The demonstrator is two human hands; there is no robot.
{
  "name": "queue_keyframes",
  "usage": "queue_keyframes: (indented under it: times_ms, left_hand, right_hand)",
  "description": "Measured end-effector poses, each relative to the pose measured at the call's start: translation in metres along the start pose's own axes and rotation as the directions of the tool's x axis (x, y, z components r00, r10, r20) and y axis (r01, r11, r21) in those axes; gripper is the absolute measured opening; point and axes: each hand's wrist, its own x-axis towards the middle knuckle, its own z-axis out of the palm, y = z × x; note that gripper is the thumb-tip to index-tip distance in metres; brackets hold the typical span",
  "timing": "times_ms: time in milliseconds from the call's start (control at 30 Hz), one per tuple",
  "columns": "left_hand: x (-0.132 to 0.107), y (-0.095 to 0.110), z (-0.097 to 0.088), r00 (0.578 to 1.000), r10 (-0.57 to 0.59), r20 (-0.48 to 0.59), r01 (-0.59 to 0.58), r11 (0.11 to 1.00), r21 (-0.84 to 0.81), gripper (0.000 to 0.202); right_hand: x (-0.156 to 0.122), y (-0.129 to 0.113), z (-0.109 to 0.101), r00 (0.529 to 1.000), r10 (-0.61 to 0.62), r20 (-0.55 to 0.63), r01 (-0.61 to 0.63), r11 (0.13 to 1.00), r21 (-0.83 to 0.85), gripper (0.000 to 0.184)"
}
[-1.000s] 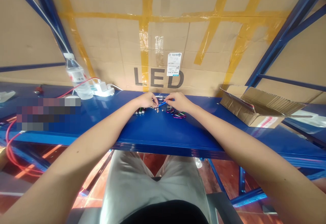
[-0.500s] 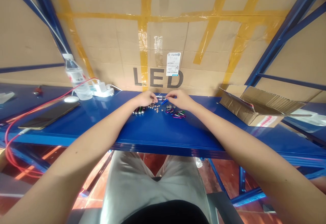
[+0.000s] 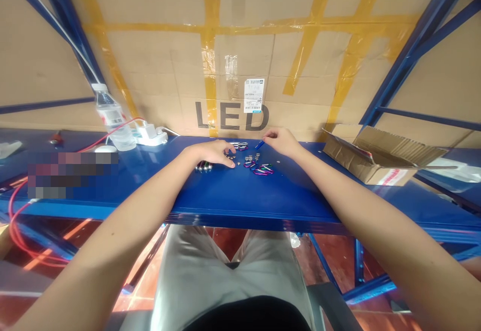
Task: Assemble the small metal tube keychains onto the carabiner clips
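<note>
My right hand (image 3: 281,141) is closed in a pinch on one end of a small blue tube (image 3: 259,144), held tilted at the back of the tabletop. My left hand (image 3: 213,153) hovers low with thumb and forefinger apart over small shiny metal pieces (image 3: 238,163), partly hiding them. Dark, shiny-ended tubes (image 3: 204,166) lie in a row under its palm. Behind its fingertips are silvery tubes (image 3: 240,146). Between the hands and a little nearer to me rest coloured carabiners (image 3: 263,170), purple and green among them, and more small metal pieces (image 3: 252,158).
An open cardboard box (image 3: 391,168) stands at the right of the blue table (image 3: 240,195). On the left are a water bottle (image 3: 114,120), a power strip (image 3: 150,135) and a red cable (image 3: 17,210). A large cardboard sheet (image 3: 158,70) rises behind the table.
My right hand has moved right, carrying the blue tube away from the pieces. My left hand has come slightly nearer to me and its fingers have spread.
</note>
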Motion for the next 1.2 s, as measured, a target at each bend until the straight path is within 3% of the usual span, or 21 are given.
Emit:
queue_keyframes:
  times_ms: [133,333,433,567,733,867,1000,1200]
  left_hand:
    - [-0.001,0.003,0.0,1.0,-0.01,0.003,0.01,1.0,-0.016,0.057]
    - [0.002,0.002,0.003,0.999,-0.02,-0.026,0.017,0.995,-0.1,0.041]
    - [0.004,0.0,0.002,0.998,-0.031,-0.062,0.025,0.995,-0.097,0.031]
    - [0.003,-0.006,-0.006,0.988,-0.052,-0.148,0.059,0.997,0.042,0.023]
    - [-0.002,-0.015,-0.019,0.981,-0.153,-0.115,0.175,0.961,0.212,0.018]
    - [-0.008,-0.017,-0.026,0.973,-0.226,-0.045,0.231,0.945,0.233,0.015]
    - [-0.012,-0.019,-0.029,0.965,-0.261,-0.025,0.262,0.958,0.121,0.007]
    - [-0.014,-0.023,-0.029,0.954,-0.301,0.007,0.301,0.953,-0.025,0.011]
  right_hand:
    - [0.001,0.001,-0.004,0.999,0.028,-0.047,-0.03,0.999,-0.027,0.009]
    - [-0.002,-0.003,-0.009,0.997,0.073,0.016,-0.074,0.995,0.069,0.005]
    - [-0.01,-0.012,-0.007,1.0,0.012,0.021,-0.015,0.994,0.113,0.002]
    - [-0.028,-0.037,0.007,0.984,-0.179,0.007,0.178,0.982,0.058,0.004]
    - [-0.052,-0.073,0.037,0.859,-0.492,0.14,0.509,0.849,-0.142,0.007]
    - [-0.057,-0.09,0.059,0.688,-0.667,0.285,0.725,0.618,-0.302,0.019]
    - [-0.056,-0.098,0.074,0.669,-0.625,0.401,0.743,0.554,-0.376,0.017]
    - [-0.051,-0.1,0.088,0.67,-0.568,0.478,0.726,0.636,-0.263,0.009]
